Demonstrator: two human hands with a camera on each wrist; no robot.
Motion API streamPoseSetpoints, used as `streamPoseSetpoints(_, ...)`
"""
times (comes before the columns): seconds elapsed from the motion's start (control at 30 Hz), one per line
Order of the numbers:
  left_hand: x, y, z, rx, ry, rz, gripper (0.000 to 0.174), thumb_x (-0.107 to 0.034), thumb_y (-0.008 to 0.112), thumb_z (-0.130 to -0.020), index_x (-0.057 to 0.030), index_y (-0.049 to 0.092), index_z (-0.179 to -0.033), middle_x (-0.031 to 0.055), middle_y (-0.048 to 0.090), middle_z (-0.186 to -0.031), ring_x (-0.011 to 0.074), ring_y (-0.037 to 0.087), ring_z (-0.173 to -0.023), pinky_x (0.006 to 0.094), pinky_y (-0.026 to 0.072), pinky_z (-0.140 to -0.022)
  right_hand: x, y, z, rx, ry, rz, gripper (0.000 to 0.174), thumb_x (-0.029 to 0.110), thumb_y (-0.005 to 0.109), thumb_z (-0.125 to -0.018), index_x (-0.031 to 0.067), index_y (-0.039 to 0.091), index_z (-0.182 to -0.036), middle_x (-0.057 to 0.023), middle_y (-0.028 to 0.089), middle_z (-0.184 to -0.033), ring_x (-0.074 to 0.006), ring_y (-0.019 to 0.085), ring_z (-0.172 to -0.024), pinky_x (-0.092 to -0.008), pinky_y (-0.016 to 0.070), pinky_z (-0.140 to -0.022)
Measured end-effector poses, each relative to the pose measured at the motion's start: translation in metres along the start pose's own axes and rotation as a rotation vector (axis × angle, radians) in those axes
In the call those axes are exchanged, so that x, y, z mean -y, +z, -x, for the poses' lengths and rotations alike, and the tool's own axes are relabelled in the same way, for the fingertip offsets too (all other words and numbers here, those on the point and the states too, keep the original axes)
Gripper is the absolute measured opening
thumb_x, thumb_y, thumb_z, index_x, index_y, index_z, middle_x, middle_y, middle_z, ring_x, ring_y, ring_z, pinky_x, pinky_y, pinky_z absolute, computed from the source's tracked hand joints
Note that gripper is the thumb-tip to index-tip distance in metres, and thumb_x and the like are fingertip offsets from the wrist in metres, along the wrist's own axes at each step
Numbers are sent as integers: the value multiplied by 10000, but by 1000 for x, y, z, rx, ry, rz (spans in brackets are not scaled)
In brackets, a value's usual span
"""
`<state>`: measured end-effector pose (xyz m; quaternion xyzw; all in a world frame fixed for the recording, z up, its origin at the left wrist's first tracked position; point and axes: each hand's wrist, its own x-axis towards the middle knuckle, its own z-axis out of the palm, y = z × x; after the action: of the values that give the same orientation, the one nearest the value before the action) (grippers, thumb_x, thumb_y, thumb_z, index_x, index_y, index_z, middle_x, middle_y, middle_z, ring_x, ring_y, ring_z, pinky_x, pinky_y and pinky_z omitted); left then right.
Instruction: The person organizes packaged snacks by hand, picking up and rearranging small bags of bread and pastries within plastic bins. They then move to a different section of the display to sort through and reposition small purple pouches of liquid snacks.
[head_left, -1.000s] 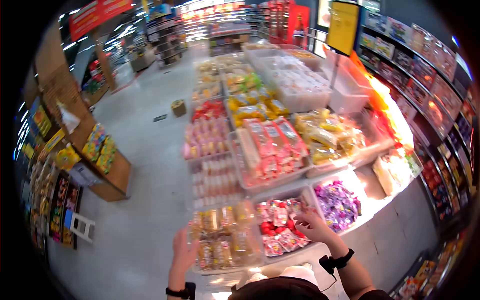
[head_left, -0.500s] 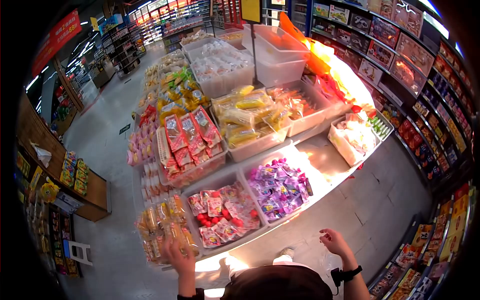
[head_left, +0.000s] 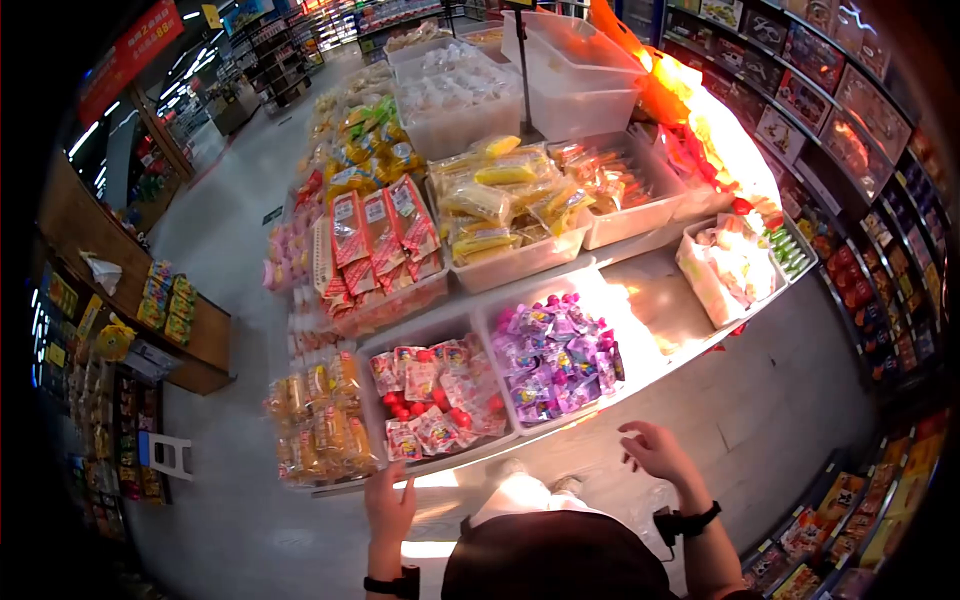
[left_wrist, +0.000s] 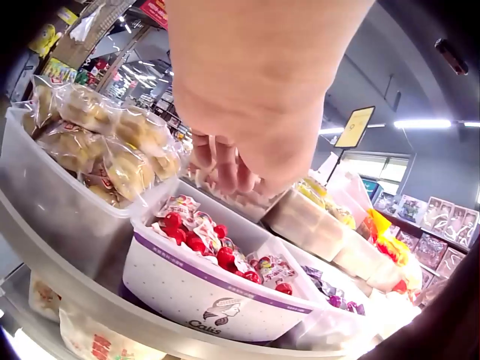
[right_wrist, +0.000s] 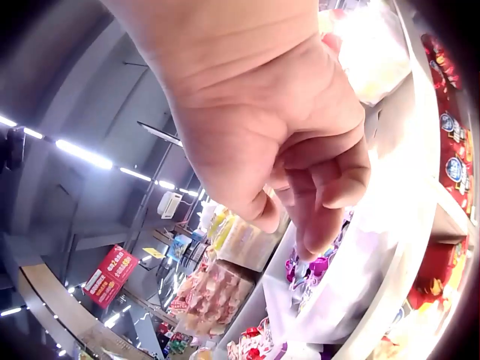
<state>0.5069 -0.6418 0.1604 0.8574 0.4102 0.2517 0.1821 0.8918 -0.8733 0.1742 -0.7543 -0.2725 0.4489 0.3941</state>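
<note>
My left hand (head_left: pixel 388 508) hovers by the display's front edge with fingers relaxed and nothing in them. Nearest to it are a bin of red-and-white wrapped sweets (head_left: pixel 430 395) and clear packs of yellowish cakes (head_left: pixel 315 430). In the left wrist view the same sweets (left_wrist: pixel 196 241) lie below my fingers (left_wrist: pixel 225 161). My right hand (head_left: pixel 662 455) hangs over the floor in front of the display, fingers loosely bent and empty. Purple-wrapped sweets (head_left: pixel 555 360) fill the bin beyond it. In the right wrist view my fingers (right_wrist: pixel 319 225) overlap that bin.
Behind the front bins stand red-and-white packs (head_left: pixel 375 240), yellow packs (head_left: pixel 510 210) and stacked translucent tubs (head_left: pixel 585 90). A bag-lined bin (head_left: pixel 725 270) sits at the right end. Shelves (head_left: pixel 850 150) line the right side; a wooden stand (head_left: pixel 195 340) is at left.
The head view has turned right. My right hand has drawn back from over the red-and-white sweets to the front of the display. My left hand has moved off the cake packs, toward me.
</note>
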Motion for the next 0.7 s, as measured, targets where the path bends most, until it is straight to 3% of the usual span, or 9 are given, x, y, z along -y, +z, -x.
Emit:
streamPoseSetpoints(0.13, 15, 6, -11, 70, -195, 251, 447, -75, 723, -768, -46, 578, -1190, 112, 647, -921, 263, 623, -833, 384, 498, -765, 21, 23, -30, -15, -96, 24, 486, 187, 616, -932, 0, 435, -1342, -132, 698, -861, -175, 671, -737, -312, 535, -665)
streamPoseSetpoints(0.23, 16, 18, -35, 260, -171, 283, 468, -115, 746, -761, -34, 578, -1190, 116, 660, -955, 254, 636, -848, 369, 506, -775, 25, 41, -60, 10, -194, 17, 640, 231, 644, -915, 6, 315, -1415, -182, 693, -971, -249, 684, -871, -366, 534, -763)
streamPoseSetpoints(0.37, 1, 44, -76, 372, -56, 293, 423, -170, 748, -777, -40, 602, -1153, 128, 664, -979, 285, 644, -876, 377, 510, -782, 45, 44, -89, -116, -254, 315, 705, 276, 677, -872, -24, 319, -1400, -287, 621, -1123, -390, 632, -1032, -441, 505, -865)
streamPoseSetpoints(0.5, -18, 60, -106, 389, 55, 297, 383, -190, 732, -795, -53, 611, -1131, 129, 664, -1009, 320, 631, -943, 417, 501, -818, 10, 26, -125, -417, -233, 411, 671, 248, 703, -848, -29, 383, -1369, -239, 632, -1159, -332, 663, -1007, -413, 532, -818)
streamPoseSetpoints(0.53, -25, 65, -115, 385, 74, 326, 377, -191, 730, -795, -54, 613, -1126, 128, 663, -1016, 323, 628, -955, 422, 499, -826, 12, 19, -129, -393, -226, 396, 641, 243, 695, -853, -22, 404, -1359, -231, 647, -1124, -325, 669, -993, -408, 533, -813)
streamPoseSetpoints(0.6, -37, 77, -125, 330, 93, 297, 379, -164, 712, -806, -53, 594, -1149, 158, 588, -1204, 333, 599, -1074, 427, 483, -902, 16, 4, -131, -331, -207, 368, 582, 234, 678, -864, -8, 447, -1341, -215, 679, -1054, -311, 681, -967, -399, 535, -803)
streamPoseSetpoints(0.63, -52, 79, -135, 252, 122, 277, 386, -153, 707, -807, -50, 585, -1159, 168, 555, -1259, 337, 589, -1100, 428, 478, -923, 35, -1, -125, -234, -133, 256, 436, 197, 643, -890, -1, 540, -1265, -168, 712, -922, -257, 703, -889, -361, 539, -775)
streamPoseSetpoints(0.7, -64, 92, -148, 195, 81, 323, 452, -121, 695, -810, -38, 532, -1223, 201, 435, -1400, 364, 528, -1206, 427, 442, -997, 40, -17, -128, 4, -94, 227, 375, 215, 647, -887, 20, 590, -1203, -150, 711, -878, -239, 695, -831, -347, 534, -753)
